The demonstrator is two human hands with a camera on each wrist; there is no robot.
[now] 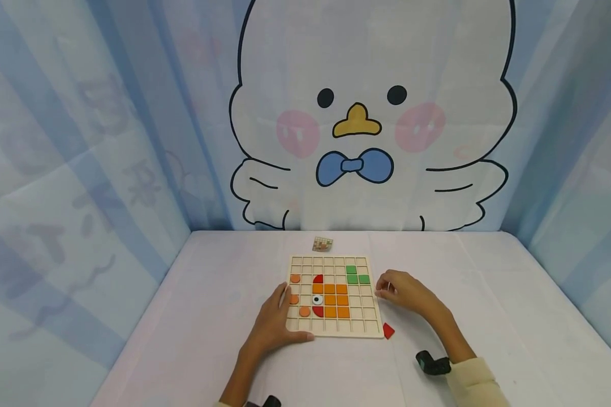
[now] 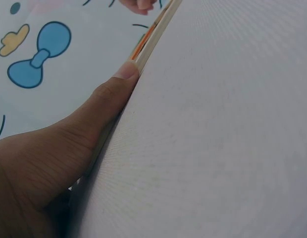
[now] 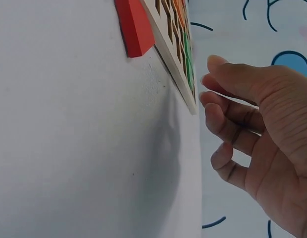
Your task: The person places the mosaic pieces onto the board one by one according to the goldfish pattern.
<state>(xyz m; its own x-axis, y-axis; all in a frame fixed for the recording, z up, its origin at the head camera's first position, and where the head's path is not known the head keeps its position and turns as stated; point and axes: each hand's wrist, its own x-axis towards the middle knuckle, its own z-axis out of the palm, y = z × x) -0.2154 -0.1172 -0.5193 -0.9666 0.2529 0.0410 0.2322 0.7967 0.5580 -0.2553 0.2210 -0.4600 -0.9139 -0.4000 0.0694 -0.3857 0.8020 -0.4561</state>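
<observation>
A wooden grid board (image 1: 331, 328) lies on the table. Its cells hold several orange squares (image 1: 329, 301), 3 green squares (image 1: 352, 279), 3 orange discs (image 1: 304, 311), an eye piece (image 1: 317, 299) and two red rounded pieces (image 1: 318, 311). At the board's near left corner is my left hand (image 1: 272, 325), thumb along the front edge (image 2: 126, 72), fingers against the left side. My right hand (image 1: 404, 291) hovers off the board's right edge, fingers loosely bent; in the right wrist view nothing lies between thumb and fingers. A red piece (image 3: 136, 29) lies beside the board's near right corner.
Behind the board is a small card (image 1: 322, 244) printed with a grid picture. The white table (image 1: 234, 271) ends at a curtain (image 1: 366, 209) with a cartoon bird, and blue curtains hang at both sides.
</observation>
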